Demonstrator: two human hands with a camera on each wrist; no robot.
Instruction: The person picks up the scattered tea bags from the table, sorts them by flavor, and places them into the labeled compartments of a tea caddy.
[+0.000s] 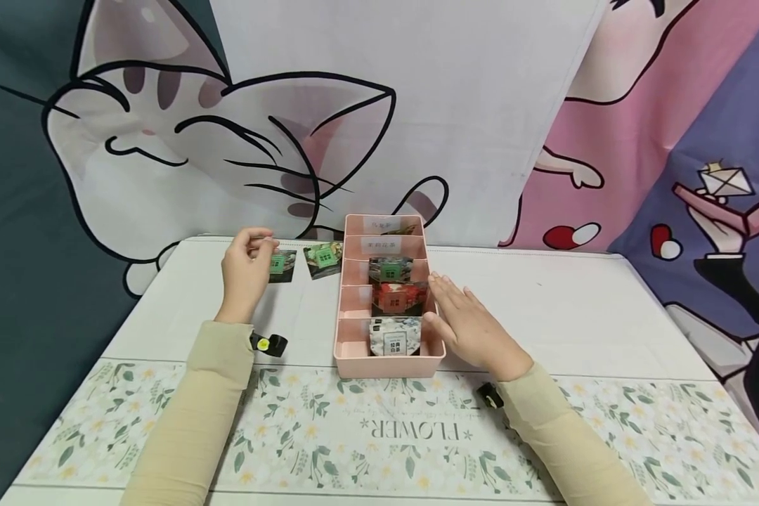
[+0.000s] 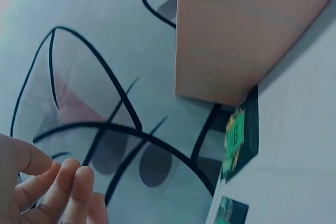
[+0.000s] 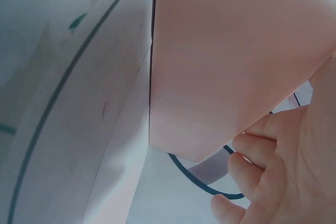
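A pink divided box (image 1: pixel 386 367) stands on the table with paper labels in its rear compartments. White tea bags (image 1: pixel 395 337) stand in its front compartment, red ones (image 1: pixel 397 299) behind them, then a green one (image 1: pixel 390 269). A tea bag (image 1: pixel 406 230) shows in the rearmost compartment. My right hand (image 1: pixel 471 323) rests on the box's right rim with fingers extended. Left of the box lie two green tea bags, one nearer the box (image 1: pixel 324 260), the other (image 1: pixel 283 267) partly behind my left hand (image 1: pixel 245 274). Its fingers (image 2: pixel 79 192) are loosely bent, with nothing visible between them.
The white table (image 1: pixel 519 302) carries a flower-print mat strip (image 1: pixel 417 464) along its near side. Behind it hangs a cloth (image 1: pixel 468 126) with a cartoon cat. Dark straps (image 1: pixel 270 344) with yellow dots sit at both wrists.
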